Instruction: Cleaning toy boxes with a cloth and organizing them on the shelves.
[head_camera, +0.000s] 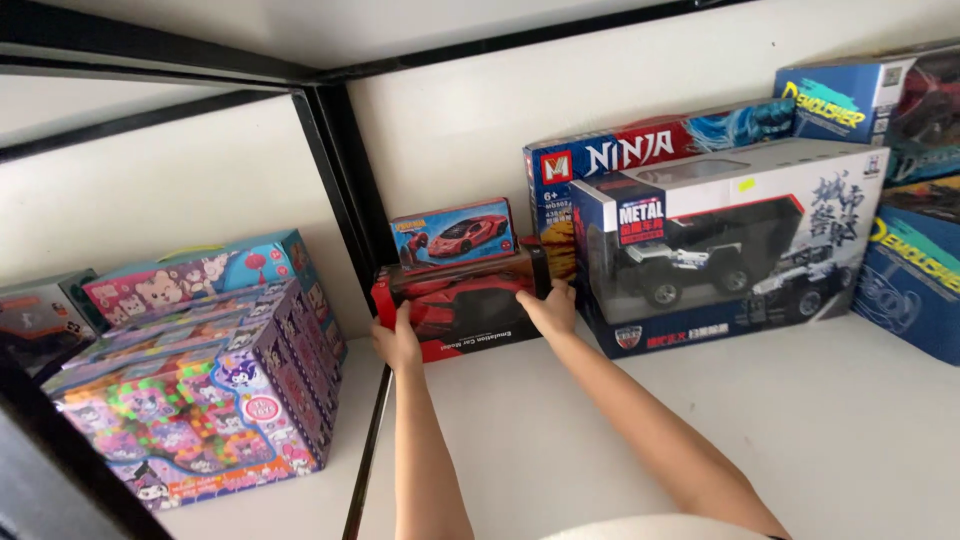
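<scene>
A red and black toy car box (465, 305) stands on the white shelf (600, 420) against the back wall. My left hand (397, 340) grips its left end. My right hand (549, 308) holds its right end, next to a large white and blue toy jeep box (725, 240). On top of the red box rests a small blue box (455, 232) picturing a red sports car.
A blue and red building-set box (650, 150) stands behind the jeep box. Blue boxes (900, 190) are stacked at far right. Colourful cartoon boxes (200, 370) fill the left shelf section, past the black frame post (340, 180).
</scene>
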